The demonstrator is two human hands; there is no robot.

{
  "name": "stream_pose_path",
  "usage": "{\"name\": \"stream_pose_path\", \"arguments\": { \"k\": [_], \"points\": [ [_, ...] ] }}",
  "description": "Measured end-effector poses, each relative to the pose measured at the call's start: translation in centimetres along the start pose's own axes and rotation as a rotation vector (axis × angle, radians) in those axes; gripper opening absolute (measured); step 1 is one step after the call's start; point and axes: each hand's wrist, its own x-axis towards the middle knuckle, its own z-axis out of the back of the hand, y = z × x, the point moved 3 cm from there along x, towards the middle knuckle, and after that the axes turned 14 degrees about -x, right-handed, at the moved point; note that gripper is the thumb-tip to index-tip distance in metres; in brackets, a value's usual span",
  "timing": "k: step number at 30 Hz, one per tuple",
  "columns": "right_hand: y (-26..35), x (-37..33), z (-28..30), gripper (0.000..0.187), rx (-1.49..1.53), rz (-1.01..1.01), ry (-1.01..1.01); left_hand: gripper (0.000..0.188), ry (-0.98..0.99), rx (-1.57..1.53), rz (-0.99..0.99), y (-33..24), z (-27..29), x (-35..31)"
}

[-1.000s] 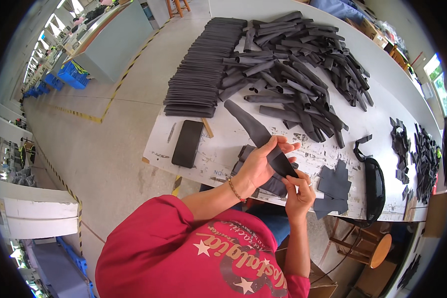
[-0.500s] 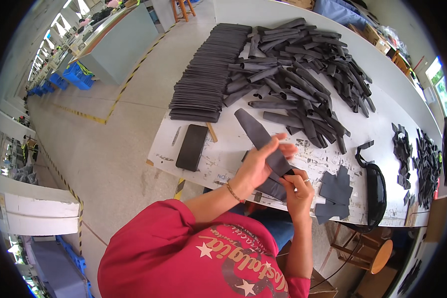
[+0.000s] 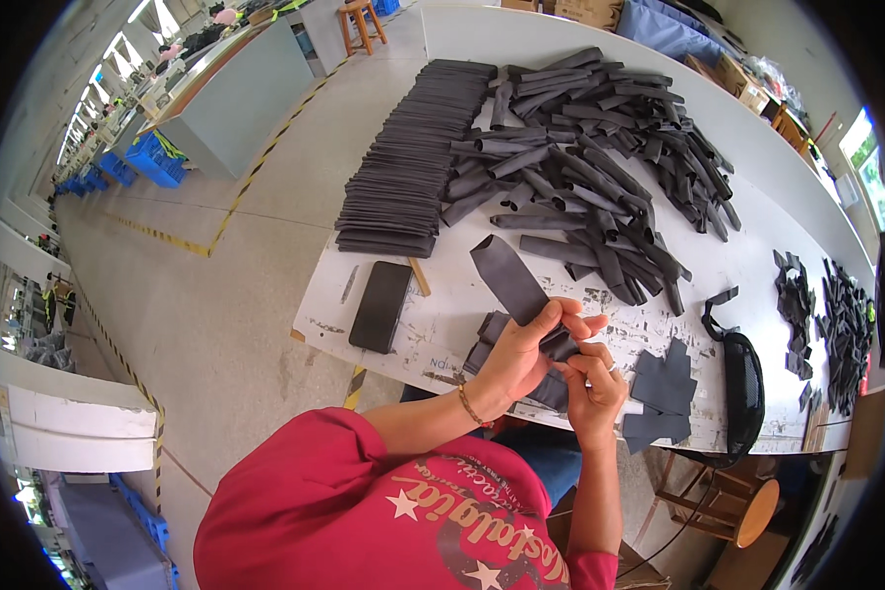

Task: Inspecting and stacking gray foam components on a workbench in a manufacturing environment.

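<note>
A dark grey fabric tube (image 3: 509, 278), flattened along its length, is held above the near edge of the table. My left hand (image 3: 523, 356) grips its middle between thumb and fingers. At its near end, my right hand (image 3: 592, 382) pinches the fabric with thumb and forefinger, close beside the left fingers. The tube's far end points up and left and gapes slightly. Under my hands lie more dark fabric pieces (image 3: 489, 334), partly hidden by the left hand. Flat dark fabric pieces (image 3: 662, 385) overlap on the table just right of my right hand.
A long row of stacked flat fabric pieces (image 3: 413, 157) stands at the far left of the white table (image 3: 315, 295). Beside it spreads a heap of loose fabric tubes (image 3: 600, 167). A black phone-like slab (image 3: 381, 307) lies left; a black mesh object (image 3: 744, 393) sits right.
My left hand has slid down and right along the tube toward my right hand. Less of the tube's near end shows, and its far end has dropped slightly.
</note>
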Motion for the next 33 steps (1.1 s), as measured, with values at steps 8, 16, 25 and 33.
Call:
{"name": "stream_pose_path", "arguments": {
  "k": [8, 16, 25, 33],
  "points": [
    [0.2, 0.3, -0.3, 0.016, -0.001, -0.01, 0.002, 0.03, 0.016, -0.059, 0.029, 0.7, 0.4, -0.1],
    [0.0, -0.4, -0.4, 0.015, -0.023, 0.0, 0.001, 0.032, -0.081, -0.04, -0.038, -0.6, 0.4, 0.6],
    [-0.2, -0.2, -0.4, 0.017, -0.004, -0.023, 0.015, 0.033, 0.002, -0.027, 0.013, 0.2, 0.5, 0.3],
    [0.0, -0.1, -0.6, 0.016, 0.079, -0.195, 0.094, 0.032, -0.029, 0.019, -0.017, 0.0, 0.7, 0.4]
  ]
}}
